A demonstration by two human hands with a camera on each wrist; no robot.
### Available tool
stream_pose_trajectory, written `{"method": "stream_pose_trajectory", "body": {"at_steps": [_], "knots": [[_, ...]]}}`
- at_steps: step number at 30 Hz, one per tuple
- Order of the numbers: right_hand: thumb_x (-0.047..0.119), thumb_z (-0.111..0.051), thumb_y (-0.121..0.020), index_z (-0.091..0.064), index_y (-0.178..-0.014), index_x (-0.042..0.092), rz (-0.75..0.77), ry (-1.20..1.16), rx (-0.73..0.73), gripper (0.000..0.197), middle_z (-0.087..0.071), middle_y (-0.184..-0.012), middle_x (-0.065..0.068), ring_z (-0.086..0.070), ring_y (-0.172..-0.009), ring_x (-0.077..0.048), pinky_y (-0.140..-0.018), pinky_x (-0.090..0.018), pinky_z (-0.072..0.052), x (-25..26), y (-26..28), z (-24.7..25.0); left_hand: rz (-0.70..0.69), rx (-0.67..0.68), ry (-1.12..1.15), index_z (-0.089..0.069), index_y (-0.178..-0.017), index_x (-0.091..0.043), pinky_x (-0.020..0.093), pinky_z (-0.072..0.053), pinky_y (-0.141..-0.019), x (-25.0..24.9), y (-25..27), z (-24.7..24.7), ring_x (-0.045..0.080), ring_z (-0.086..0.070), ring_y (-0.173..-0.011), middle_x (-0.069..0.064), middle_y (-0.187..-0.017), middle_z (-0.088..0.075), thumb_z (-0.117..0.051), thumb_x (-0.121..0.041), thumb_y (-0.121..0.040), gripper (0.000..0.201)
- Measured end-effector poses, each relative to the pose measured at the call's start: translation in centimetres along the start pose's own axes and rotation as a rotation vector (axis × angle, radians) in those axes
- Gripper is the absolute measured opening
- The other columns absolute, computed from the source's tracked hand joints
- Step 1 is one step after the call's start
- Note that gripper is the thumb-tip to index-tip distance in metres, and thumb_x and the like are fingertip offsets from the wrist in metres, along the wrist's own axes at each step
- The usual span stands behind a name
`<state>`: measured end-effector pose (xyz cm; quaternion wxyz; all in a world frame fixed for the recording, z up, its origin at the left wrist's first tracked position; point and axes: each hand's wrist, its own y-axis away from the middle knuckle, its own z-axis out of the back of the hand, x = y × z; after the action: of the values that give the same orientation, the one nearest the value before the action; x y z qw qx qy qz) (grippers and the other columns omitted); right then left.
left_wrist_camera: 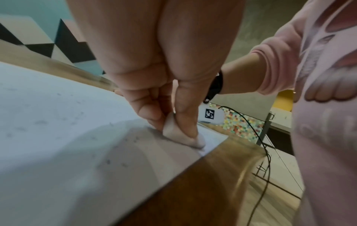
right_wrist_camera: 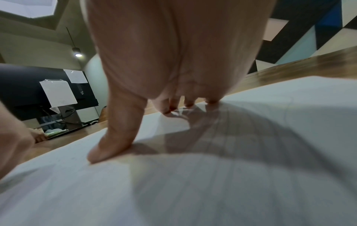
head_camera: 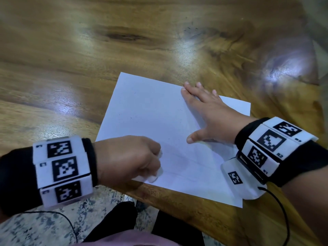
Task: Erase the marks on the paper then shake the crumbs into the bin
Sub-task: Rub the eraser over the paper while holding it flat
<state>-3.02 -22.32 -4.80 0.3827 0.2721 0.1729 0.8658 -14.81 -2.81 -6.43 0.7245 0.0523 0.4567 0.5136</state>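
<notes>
Wooden table point(head_camera: 124, 41) fills the head view, with a white sheet of paper point(head_camera: 150, 112) lying near its front edge. On the sheet's right part the right hand point(head_camera: 209, 110) lies flat, fingers spread (thumb out sideways). At the near-left corner the left hand point(head_camera: 127, 158) pinches a white eraser point(left_wrist_camera: 180, 136) against the paper amid tiny dark crumbs point(left_wrist_camera: 108, 161).

Left hand point(left_wrist_camera: 154, 85) pinching white eraser point(left_wrist_camera: 176, 134) against crumb-flecked paper point(left_wrist_camera: 58, 122).
</notes>
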Motion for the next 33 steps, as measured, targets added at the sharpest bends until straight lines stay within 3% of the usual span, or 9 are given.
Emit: {"method": "stream_pose_trajectory", "body": {"at_steps": [2,4,6,11,17,23,25,29,33], "knots": [[0.047,-0.072,-0.071,0.012,-0.147,0.02,0.002,0.0,0.0,0.118,0.023,-0.155,0.008,0.024,-0.142,-0.013,-0.111,-0.03,0.015,0.0,0.0,0.0,-0.134,-0.174,-0.053,-0.066,-0.07,-0.021,0.014,-0.044,-0.058,-0.8,-0.6,1.9,0.011,-0.061,-0.068,-0.011,-0.063,-0.046,-0.068,-0.015,-0.072,0.007],[0.047,-0.072,-0.07,0.012,-0.147,0.02,0.005,0.001,-0.001,0.118,0.023,-0.155,0.008,0.023,-0.142,-0.013,-0.112,-0.03,0.015,0.0,0.0,0.0,-0.276,-0.127,-0.202,-0.066,-0.07,-0.021,0.013,-0.031,-0.056,-1.8,-0.3,3.2,0.013,-0.057,-0.063,-0.014,-0.072,-0.039,-0.069,-0.017,-0.074,0.007],[0.047,-0.072,-0.071,0.012,-0.147,0.02,0.006,-0.002,0.0,0.117,0.023,-0.155,0.009,0.023,-0.142,-0.012,-0.112,-0.031,0.015,0.0,0.0,0.0,-0.291,-0.093,-0.197,-0.064,-0.068,-0.021,0.015,-0.032,-0.054,-1.7,0.2,3.3,0.013,-0.055,-0.061,-0.011,-0.07,-0.041,-0.065,-0.021,-0.078,0.01],[0.046,-0.073,-0.071,0.012,-0.147,0.021,0.008,-0.011,-0.003,0.117,0.023,-0.155,0.009,0.023,-0.142,-0.012,-0.114,-0.031,0.014,0.0,0.1,0.0,-0.225,0.015,-0.222,-0.064,-0.073,-0.025,0.021,-0.043,-0.049,-0.7,1.8,2.3,0.005,-0.051,-0.061,-0.013,-0.07,-0.043,-0.07,-0.023,-0.071,0.007],[0.047,-0.074,-0.07,0.012,-0.148,0.02,0.008,0.0,-0.007,0.119,0.023,-0.155,0.008,0.022,-0.142,-0.013,-0.113,-0.031,0.015,0.0,-0.1,-0.1,-0.283,-0.26,-0.246,-0.061,-0.067,-0.014,0.023,-0.036,-0.052,-2.6,-2.2,2.8,0.021,-0.053,-0.059,0.0,-0.07,-0.051,-0.054,-0.025,-0.08,0.018],[0.046,-0.074,-0.07,0.011,-0.148,0.02,0.017,-0.01,-0.024,0.118,0.021,-0.155,0.008,0.022,-0.142,-0.013,-0.112,-0.03,0.015,-0.1,0.0,-0.1,-0.303,-0.044,-0.195,-0.064,-0.076,-0.025,0.015,-0.03,-0.052,-2.0,-0.5,1.6,0.013,-0.057,-0.068,-0.015,-0.072,-0.035,-0.064,-0.02,-0.076,0.004],[0.046,-0.074,-0.07,0.011,-0.148,0.02,0.017,-0.004,-0.025,0.118,0.021,-0.155,0.008,0.021,-0.142,-0.013,-0.112,-0.03,0.015,-0.1,-0.1,-0.1,-0.211,-0.117,-0.153,-0.066,-0.08,-0.021,0.026,-0.045,-0.059,-2.3,-1.8,2.4,0.02,-0.061,-0.074,-0.011,-0.073,-0.044,-0.058,-0.024,-0.079,0.009],[0.047,-0.075,-0.068,0.01,-0.148,0.021,0.02,-0.008,-0.031,0.119,0.021,-0.156,0.008,0.021,-0.142,-0.013,-0.111,-0.029,0.015,-0.2,-0.1,-0.2,-0.181,-0.368,-0.2,-0.067,-0.074,-0.015,0.027,-0.041,-0.061,-3.4,-5.2,4.9,0.027,-0.056,-0.066,0.001,-0.071,-0.05,-0.055,-0.033,-0.077,0.022],[0.049,-0.074,-0.068,0.01,-0.148,0.02,0.019,0.01,-0.029,0.119,0.021,-0.156,0.007,0.02,-0.143,-0.014,-0.112,-0.03,0.014,-0.3,-0.2,-0.2,-0.206,-0.3,-0.199,-0.062,-0.066,-0.016,0.028,-0.039,-0.058,-3.3,-3.6,3.0,0.02,-0.05,-0.06,-0.001,-0.067,-0.048,-0.053,-0.03,-0.077,0.02]]}}
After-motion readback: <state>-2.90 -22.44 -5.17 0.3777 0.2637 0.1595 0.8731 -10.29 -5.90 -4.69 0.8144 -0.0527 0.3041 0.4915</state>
